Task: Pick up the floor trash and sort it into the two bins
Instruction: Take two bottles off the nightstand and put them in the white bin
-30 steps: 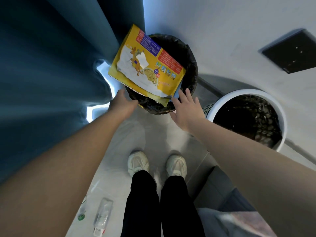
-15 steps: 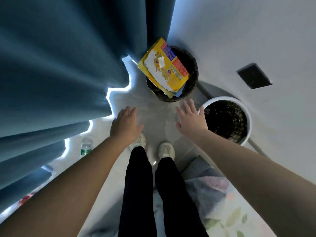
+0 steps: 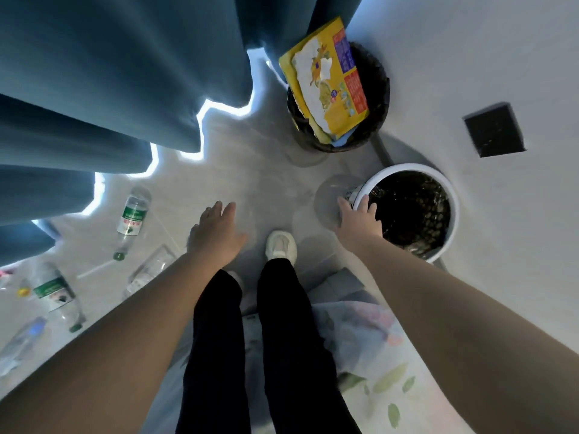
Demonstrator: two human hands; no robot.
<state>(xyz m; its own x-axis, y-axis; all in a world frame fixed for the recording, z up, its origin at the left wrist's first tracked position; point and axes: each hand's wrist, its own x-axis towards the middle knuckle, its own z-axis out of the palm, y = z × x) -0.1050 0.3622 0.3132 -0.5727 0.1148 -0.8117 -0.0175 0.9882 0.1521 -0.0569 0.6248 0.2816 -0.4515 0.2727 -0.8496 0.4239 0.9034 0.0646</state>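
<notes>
Your two hands came back from the black round bin (image 3: 380,89), and your view swung left to take in bottles on the grey floor (image 3: 250,170). Your left hand (image 3: 216,233) hung spread and empty above the floor. Your right hand (image 3: 358,220) was likewise spread and held nothing, its fingers over the near rim of the white round bin (image 3: 452,198); whether they touched it I cannot tell.

The flat yellow printed carton (image 3: 329,79) stood tilted in the black bin and rose well above its rim, close to the teal curtain (image 3: 109,73). It could tip out if you knocked it, or block whatever you dropped in next. The clear plastic bottle with a green label (image 3: 131,219) lay on its side near your left hand and would probably roll if your grip came off-centre.

Your left shoe was hidden under your left hand; only the white right shoe (image 3: 281,245) showed. A second green-labelled bottle (image 3: 56,292) and the small coloured scraps at the left edge were blurred. The white bin's dark inside was hard to read.
</notes>
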